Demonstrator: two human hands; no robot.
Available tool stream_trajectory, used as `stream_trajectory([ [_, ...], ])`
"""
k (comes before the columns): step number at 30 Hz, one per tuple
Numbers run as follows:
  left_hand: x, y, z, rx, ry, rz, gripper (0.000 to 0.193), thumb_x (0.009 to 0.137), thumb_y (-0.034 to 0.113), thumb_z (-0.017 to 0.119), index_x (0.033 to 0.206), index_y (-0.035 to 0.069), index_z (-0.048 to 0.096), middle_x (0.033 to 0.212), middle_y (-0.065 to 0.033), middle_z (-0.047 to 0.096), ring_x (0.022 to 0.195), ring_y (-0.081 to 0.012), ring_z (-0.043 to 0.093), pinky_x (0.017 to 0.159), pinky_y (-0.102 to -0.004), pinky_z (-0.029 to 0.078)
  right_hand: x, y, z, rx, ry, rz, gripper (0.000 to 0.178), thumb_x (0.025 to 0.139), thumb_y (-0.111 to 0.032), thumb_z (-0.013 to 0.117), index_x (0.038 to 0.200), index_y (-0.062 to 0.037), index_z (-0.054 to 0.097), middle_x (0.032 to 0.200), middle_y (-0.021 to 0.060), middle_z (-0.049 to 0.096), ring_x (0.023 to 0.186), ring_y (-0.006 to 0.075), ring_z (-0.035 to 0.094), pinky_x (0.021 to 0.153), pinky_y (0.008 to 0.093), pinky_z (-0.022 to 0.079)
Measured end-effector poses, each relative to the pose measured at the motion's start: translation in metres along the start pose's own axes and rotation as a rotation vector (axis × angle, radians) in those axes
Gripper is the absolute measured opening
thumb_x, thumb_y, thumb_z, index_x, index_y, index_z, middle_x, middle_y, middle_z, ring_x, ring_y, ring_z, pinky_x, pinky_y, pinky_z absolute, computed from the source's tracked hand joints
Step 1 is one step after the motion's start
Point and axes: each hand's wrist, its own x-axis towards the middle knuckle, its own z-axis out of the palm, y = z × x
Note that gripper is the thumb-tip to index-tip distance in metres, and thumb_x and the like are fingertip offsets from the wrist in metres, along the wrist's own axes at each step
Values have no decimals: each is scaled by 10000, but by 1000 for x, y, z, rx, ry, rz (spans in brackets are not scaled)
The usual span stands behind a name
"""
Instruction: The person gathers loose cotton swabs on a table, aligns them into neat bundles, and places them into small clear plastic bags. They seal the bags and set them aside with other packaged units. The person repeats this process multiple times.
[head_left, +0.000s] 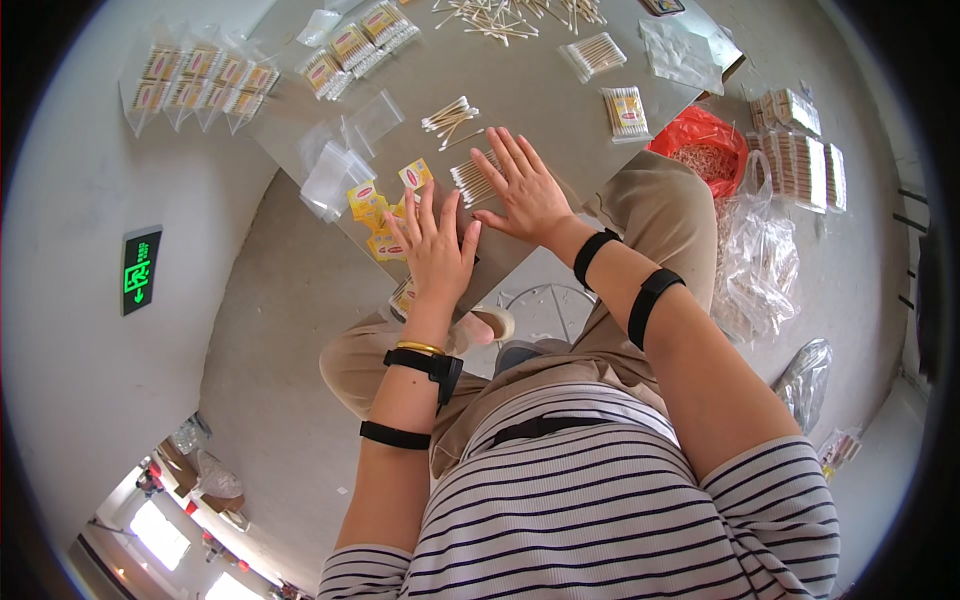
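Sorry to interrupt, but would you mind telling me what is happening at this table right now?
A seated person works at a grey table. The left hand lies flat by small yellow paper labels, and the right hand presses, fingers spread, beside a small bundle of cotton swabs. Loose swabs, clear bags and filled packets lie around.

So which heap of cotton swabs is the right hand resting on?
The tidy bundle under the right hand's fingertips; the small heap behind it lies untouched.
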Motion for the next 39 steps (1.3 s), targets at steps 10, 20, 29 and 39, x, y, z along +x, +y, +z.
stream_trajectory([
  [10, -5, 2, 3, -18, -1, -8, 583, 1066, 532, 509, 1504, 153, 570, 1658, -150, 386, 1593, -403, 219, 1268, -682, 33, 0, 0, 0, 9, -3, 0, 953, 978, -706, 505, 1678, -101, 276, 1744, 246, 182, 1632, 372, 155, 1338, 484, 116],
  [20, -11, 6, 7, -36, -10, -12, 594, 1061, 532, 522, 1514, 150, 566, 1657, -151, 390, 1592, -403, 227, 1274, -671, 31, 0, 2, 2, 32, 32, -11, 964, 964, -704, 524, 1672, -94, 289, 1739, 249, 196, 1628, 377, 169, 1337, 489, 126],
  [29, -13, 8, 5, -37, -30, -2, 606, 1056, 518, 533, 1530, 140, 541, 1659, -145, 389, 1596, -397, 225, 1274, -671, 32, 1, 2, 2, 14, 27, -9, 951, 969, -699, 516, 1670, -96, 296, 1737, 249, 202, 1626, 378, 175, 1336, 488, 131],
  [39, 35, 11, 18, 28, 0, 102, 686, 1087, 524, 442, 1624, 98, 411, 1682, -74, 395, 1596, -349, 262, 1274, -670, 19, 1, 0, 5, 0, 37, -13, 895, 981, -624, 525, 1668, -96, 298, 1734, 262, 205, 1625, 387, 182, 1329, 508, 136],
])
